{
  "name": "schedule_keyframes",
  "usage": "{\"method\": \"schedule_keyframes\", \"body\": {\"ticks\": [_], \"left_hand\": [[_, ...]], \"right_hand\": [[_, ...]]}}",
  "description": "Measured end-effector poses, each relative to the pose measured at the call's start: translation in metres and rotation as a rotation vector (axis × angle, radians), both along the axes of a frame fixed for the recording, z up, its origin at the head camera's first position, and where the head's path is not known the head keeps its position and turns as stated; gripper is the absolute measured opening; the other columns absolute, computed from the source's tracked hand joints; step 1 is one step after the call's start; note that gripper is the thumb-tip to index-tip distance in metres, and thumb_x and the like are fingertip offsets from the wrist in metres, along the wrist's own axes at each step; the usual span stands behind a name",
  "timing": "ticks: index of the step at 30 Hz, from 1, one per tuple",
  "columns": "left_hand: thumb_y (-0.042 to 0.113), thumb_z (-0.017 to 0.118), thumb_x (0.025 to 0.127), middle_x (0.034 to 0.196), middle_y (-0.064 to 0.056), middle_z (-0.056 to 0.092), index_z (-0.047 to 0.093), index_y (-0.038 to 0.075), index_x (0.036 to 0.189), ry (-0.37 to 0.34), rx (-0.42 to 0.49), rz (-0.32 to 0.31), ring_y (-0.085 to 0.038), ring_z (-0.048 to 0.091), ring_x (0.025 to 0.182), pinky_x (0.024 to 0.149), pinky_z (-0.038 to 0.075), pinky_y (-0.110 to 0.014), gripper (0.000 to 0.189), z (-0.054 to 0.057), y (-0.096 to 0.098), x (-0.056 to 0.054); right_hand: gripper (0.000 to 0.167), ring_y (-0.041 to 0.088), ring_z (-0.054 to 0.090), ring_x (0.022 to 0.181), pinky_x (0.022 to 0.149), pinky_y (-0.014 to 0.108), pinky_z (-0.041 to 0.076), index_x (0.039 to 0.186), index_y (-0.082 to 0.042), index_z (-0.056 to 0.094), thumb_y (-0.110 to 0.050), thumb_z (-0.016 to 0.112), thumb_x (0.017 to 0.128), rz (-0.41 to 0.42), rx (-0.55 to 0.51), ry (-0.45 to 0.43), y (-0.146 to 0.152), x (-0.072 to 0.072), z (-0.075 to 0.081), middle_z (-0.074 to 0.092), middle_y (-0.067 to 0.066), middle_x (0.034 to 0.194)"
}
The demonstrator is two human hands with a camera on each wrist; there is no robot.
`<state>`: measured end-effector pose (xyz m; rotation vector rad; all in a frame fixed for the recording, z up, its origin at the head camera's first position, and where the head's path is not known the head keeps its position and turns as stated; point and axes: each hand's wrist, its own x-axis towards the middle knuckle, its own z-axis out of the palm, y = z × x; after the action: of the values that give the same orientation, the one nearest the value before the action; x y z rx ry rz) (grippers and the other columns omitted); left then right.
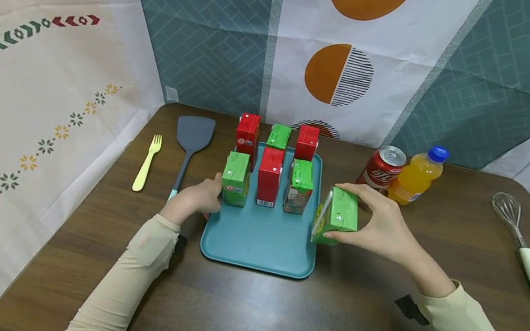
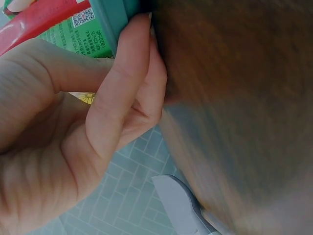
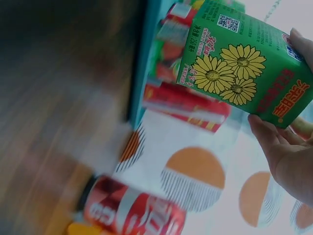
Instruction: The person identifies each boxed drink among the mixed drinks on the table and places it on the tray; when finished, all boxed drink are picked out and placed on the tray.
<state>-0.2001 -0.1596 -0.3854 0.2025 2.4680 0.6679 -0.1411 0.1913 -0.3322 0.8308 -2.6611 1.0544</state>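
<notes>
My right hand point(image 1: 385, 226) grips a green drink carton point(image 1: 344, 210) by its sides, just over the right edge of the teal tray point(image 1: 259, 244). Yellow flowers show on that carton point(image 3: 244, 68) in the right wrist view. At the tray's left edge, my left hand point(image 1: 201, 195) pinches the rim between thumb and curled fingers, as the left wrist view shows. On the tray, a front row holds a green carton point(image 1: 236, 179), a red carton point(image 1: 269, 177) and a green carton with a picture point(image 1: 300, 187). Behind them stand red cartons point(image 1: 248, 132) on either side of a green one point(image 1: 279, 136).
A red soda can point(image 1: 383, 168) and a bottle of orange drink point(image 1: 418, 176) stand at the back right. Farther right lies a whisk point(image 1: 527, 253). A grey spatula point(image 1: 193, 135) and a yellow fork point(image 1: 146, 164) lie left of the tray, near the table's left edge.
</notes>
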Motion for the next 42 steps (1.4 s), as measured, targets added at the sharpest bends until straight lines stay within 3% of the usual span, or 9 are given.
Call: {"method": "schedule_keyframes", "body": {"ticks": [5,13,22,31,38,42], "left_hand": [[-0.005,0.045,0.085,0.067,-0.013,0.051,-0.004,-0.011,0.143,0.003,0.004,0.005,-0.020,0.058,0.051,0.051,0.050,-0.031,0.077,0.000,0.000,-0.001],[-0.005,0.046,0.085,0.073,-0.017,0.056,-0.004,-0.012,0.143,-0.002,0.011,-0.005,-0.021,0.060,0.053,0.052,0.051,-0.030,0.077,-0.005,0.003,-0.003],[-0.005,0.045,0.083,0.077,-0.020,0.057,-0.008,-0.011,0.143,-0.026,0.014,-0.009,-0.022,0.061,0.054,0.053,0.052,-0.030,0.081,-0.002,0.003,-0.004],[-0.004,0.047,0.083,0.093,-0.025,0.058,-0.008,-0.011,0.143,-0.001,-0.010,-0.008,-0.020,0.061,0.054,0.053,0.051,-0.030,0.082,0.002,-0.002,-0.001],[-0.005,0.046,0.084,0.114,-0.036,0.052,-0.010,-0.012,0.143,-0.003,-0.005,0.001,-0.020,0.061,0.054,0.052,0.052,-0.030,0.082,0.001,-0.008,-0.002],[-0.004,0.045,0.084,0.118,-0.037,0.049,-0.010,-0.012,0.143,-0.010,0.010,0.005,-0.020,0.062,0.054,0.053,0.053,-0.030,0.080,-0.001,-0.009,-0.001]], "right_hand": [[0.078,0.011,0.055,0.097,0.085,0.038,0.051,0.126,-0.014,0.055,-0.032,0.089,0.058,0.071,-0.042,-0.030,-0.026,0.003,0.002,0.059,-0.002,0.112],[0.078,0.012,0.053,0.099,0.081,0.032,0.052,0.128,-0.013,0.054,-0.036,0.087,0.062,0.149,-0.057,-0.084,-0.068,0.003,-0.013,0.057,0.000,0.117],[0.076,0.009,0.051,0.098,0.080,0.031,0.051,0.124,-0.011,0.052,-0.041,0.085,0.062,0.253,0.082,-0.092,-0.106,-0.004,-0.012,0.057,-0.002,0.114],[0.081,0.010,0.049,0.090,0.069,0.021,0.049,0.131,-0.008,0.045,-0.041,0.082,0.067,0.203,0.196,-0.132,-0.124,0.004,-0.020,0.048,0.000,0.109],[0.082,0.010,0.048,0.093,0.071,0.021,0.049,0.133,-0.007,0.043,-0.041,0.081,0.069,0.204,0.219,-0.128,-0.127,0.005,-0.022,0.048,0.000,0.111],[0.088,0.012,0.048,0.103,0.079,0.026,0.051,0.140,-0.009,0.038,-0.044,0.079,0.070,0.209,0.248,-0.109,-0.123,0.008,-0.025,0.047,0.002,0.123]]}}
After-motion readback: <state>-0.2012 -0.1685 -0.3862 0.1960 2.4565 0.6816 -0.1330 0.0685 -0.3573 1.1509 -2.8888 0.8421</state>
